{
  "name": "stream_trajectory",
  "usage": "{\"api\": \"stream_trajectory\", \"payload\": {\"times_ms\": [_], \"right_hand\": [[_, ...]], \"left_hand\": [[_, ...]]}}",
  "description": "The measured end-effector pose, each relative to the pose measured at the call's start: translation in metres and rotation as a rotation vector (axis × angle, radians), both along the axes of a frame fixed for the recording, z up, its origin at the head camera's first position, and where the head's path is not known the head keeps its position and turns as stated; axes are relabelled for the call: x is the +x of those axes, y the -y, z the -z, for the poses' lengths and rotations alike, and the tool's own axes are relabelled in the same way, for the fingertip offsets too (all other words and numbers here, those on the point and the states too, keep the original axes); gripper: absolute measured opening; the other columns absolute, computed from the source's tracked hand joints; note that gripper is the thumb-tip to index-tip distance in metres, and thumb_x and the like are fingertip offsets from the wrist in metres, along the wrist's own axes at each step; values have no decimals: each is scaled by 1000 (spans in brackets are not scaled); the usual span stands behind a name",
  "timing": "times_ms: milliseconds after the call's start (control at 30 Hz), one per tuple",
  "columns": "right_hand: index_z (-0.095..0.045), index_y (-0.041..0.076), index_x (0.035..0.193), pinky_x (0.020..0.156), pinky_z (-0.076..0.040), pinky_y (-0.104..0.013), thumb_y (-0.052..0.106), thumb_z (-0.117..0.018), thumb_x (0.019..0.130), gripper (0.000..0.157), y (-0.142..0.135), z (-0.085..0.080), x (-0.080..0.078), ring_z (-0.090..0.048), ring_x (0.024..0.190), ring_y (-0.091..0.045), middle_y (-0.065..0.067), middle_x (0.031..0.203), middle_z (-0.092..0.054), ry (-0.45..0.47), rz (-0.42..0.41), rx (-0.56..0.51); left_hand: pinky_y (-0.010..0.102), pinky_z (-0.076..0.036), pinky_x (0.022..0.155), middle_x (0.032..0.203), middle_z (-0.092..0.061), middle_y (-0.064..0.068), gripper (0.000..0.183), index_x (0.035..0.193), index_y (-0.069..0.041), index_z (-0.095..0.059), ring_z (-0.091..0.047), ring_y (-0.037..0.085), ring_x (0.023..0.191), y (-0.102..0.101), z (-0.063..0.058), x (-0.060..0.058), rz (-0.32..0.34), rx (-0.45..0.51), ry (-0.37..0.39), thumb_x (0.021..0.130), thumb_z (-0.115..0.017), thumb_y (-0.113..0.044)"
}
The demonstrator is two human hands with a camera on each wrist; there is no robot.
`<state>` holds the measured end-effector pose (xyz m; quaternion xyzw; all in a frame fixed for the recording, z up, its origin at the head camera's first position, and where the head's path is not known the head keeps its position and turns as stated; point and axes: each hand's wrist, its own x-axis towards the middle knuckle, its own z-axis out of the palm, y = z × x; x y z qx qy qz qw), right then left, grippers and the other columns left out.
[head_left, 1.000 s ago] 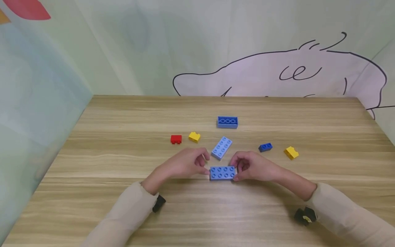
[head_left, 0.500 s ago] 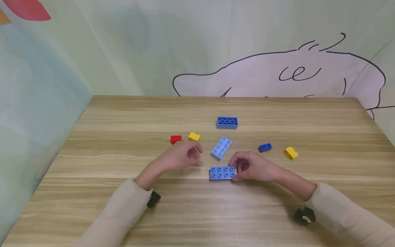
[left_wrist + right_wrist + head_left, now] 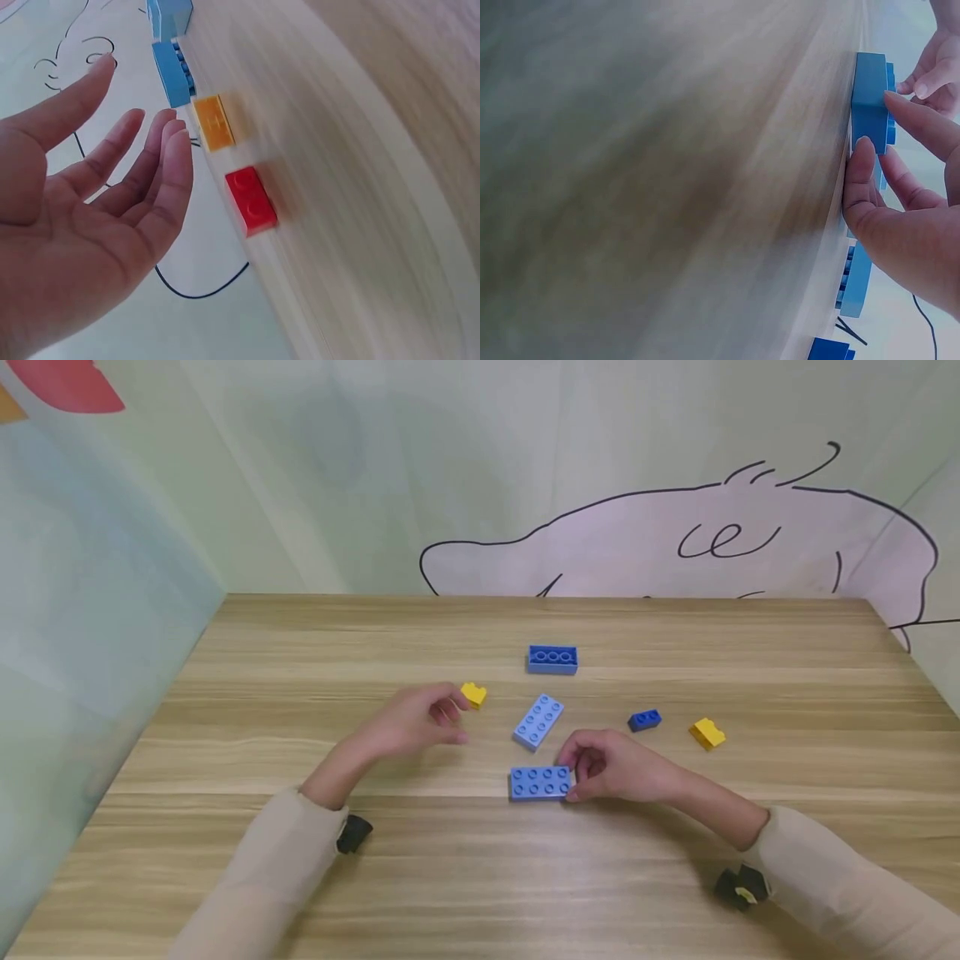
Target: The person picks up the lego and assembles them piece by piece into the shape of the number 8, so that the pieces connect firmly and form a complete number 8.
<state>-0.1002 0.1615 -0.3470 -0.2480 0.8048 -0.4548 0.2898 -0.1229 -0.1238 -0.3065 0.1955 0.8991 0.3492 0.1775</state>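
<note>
My right hand (image 3: 618, 764) pinches the right end of a blue toy brick (image 3: 536, 783), which lies stud side up on the table. In the right wrist view, a thumb and finger meet the brick's (image 3: 870, 101) near end. My left hand (image 3: 408, 718) holds nothing, its fingers loosely bent and spread from the thumb. Its fingertips are close to a yellow brick (image 3: 474, 695). A red brick (image 3: 250, 201) shows in the left wrist view beside the yellow one; the hand hides it from the head camera. A lighter blue brick (image 3: 538, 722) lies slanted between both hands.
Farther back, a blue brick (image 3: 552, 660) lies with its hollow underside showing. To the right are a small dark blue brick (image 3: 645, 720) and another yellow brick (image 3: 707, 733). The wooden table (image 3: 300, 635) meets a wall (image 3: 375, 485) with drawings at its back.
My left hand has moved away from the blue brick, left and farther back, and now covers the red brick in the head view. The right hand has stayed at the blue brick.
</note>
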Motion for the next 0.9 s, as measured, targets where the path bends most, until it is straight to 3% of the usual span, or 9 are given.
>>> {"api": "stream_trajectory", "payload": {"times_ms": [300, 533, 900], "right_hand": [[-57, 3, 98, 64, -47, -23, 5, -74, 74, 29, 1, 0, 0, -52, 73, -18, -6, 82, -56, -11, -3, 0], [-57, 4, 97, 63, -46, -23, 6, -74, 74, 29, 0, 0, 0, -52, 73, -18, -5, 83, -56, -16, -4, 4], [-57, 4, 98, 63, -46, -22, 6, -74, 74, 29, 0, 0, 0, -52, 73, -18, -6, 82, -56, -9, 0, 4]], "left_hand": [[34, -45, 77, 95, -59, 11, 35, 110, -1, -56, -54, 24, 88, 15, -3, -7, -86, -21, -34, 80, -71, -12], [37, -45, 82, 103, -58, 13, 38, 113, -1, -56, -52, 28, 98, 25, -4, -14, -155, -26, -14, 80, -71, -12], [43, -43, 88, 113, -55, 18, 37, 114, 1, -54, -51, 33, 104, 41, 3, -21, -209, -17, 19, 83, -67, -13]]}}
